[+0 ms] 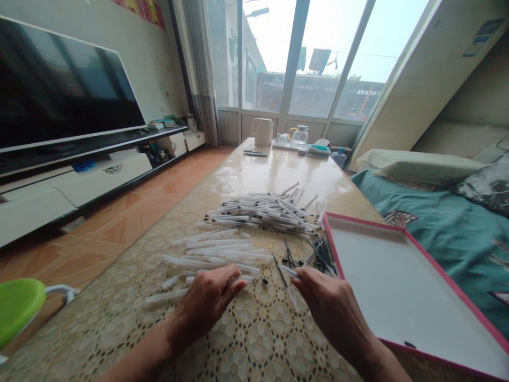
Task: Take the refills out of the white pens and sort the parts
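My left hand (pixel 217 289) is closed at the front of a loose heap of translucent white pen barrels (pixel 218 249), with one pen barrel (pixel 246 278) showing at its fingertips. My right hand (pixel 330 294) pinches a thin, pale pen barrel (pixel 289 271) that points left; the rest of it is hidden by the fingers. Beside that hand lies a pile of dark, slim pen parts (pixel 322 252). A small black cap (pixel 264 281) rests on the patterned table between my hands. Further back is a heap of white pens with dark ends (pixel 266 209).
A pink-rimmed white tray (pixel 397 281) lies at the right, with a small dark piece (pixel 409 345) inside. A pitcher (pixel 262 131), glass jug (pixel 300 134) and tissue pack (pixel 319 148) stand at the table's far end. A green stool (pixel 22 307) is at the left.
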{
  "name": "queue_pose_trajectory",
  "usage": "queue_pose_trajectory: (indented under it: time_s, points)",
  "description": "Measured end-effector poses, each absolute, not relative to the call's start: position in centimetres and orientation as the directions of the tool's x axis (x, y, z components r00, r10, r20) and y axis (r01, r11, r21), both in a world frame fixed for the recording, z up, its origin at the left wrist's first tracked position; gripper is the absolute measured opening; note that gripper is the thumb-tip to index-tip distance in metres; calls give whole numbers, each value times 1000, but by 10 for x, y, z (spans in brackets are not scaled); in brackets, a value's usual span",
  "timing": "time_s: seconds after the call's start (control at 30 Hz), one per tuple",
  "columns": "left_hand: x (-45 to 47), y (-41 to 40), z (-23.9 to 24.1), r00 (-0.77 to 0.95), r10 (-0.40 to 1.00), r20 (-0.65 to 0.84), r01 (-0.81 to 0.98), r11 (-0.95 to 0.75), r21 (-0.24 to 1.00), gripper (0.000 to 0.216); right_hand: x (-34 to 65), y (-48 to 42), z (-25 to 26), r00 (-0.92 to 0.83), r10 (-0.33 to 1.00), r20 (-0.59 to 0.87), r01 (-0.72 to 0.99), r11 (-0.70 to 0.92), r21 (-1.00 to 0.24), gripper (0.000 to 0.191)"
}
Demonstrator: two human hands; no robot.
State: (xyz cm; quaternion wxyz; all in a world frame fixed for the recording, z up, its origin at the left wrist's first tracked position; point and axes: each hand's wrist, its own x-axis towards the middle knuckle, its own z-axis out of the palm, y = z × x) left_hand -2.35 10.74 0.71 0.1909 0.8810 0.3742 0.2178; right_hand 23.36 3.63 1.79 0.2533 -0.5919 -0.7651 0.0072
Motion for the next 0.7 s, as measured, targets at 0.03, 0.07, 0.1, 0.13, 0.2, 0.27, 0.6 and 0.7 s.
queue_pose_trajectory:
  time_s: [0.03, 0.07, 0.1, 0.13, 0.2, 0.27, 0.6, 0.7]
  points:
    - [-24, 108, 8, 582, 769, 264, 595, -625, 505, 22, 228, 36, 16, -185, 917, 354, 893, 308, -328, 27]
    - [-25, 108, 7, 535, 794, 287, 616, -600, 511, 20, 222, 35, 13, -198, 923, 330, 888, 311, -339, 26]
    - [-26, 108, 6, 489, 817, 307, 634, -574, 518, 20, 216, 34, 11, -201, 931, 305, 884, 306, -352, 26]
    - [-28, 108, 6, 444, 835, 326, 648, -550, 527, 24, 211, 33, 10, -194, 939, 285, 881, 295, -371, 25]
    - [-30, 107, 4, 359, 860, 361, 655, -508, 559, 38, 204, 31, 9, -161, 952, 260, 866, 262, -426, 24]
    - [-27, 102, 4, 292, 878, 380, 609, -477, 634, 41, 200, 29, 9, -148, 957, 247, 839, 254, -481, 23]
    - [11, 73, -5, 622, 752, -218, -40, 309, 950, 27, 182, 27, -1, -281, 952, 121, 811, 303, -501, 25]
    - [7, 79, -3, 582, 787, -206, -104, 323, 941, 21, 187, 27, 3, -238, 961, 144, 751, 276, -600, 31]
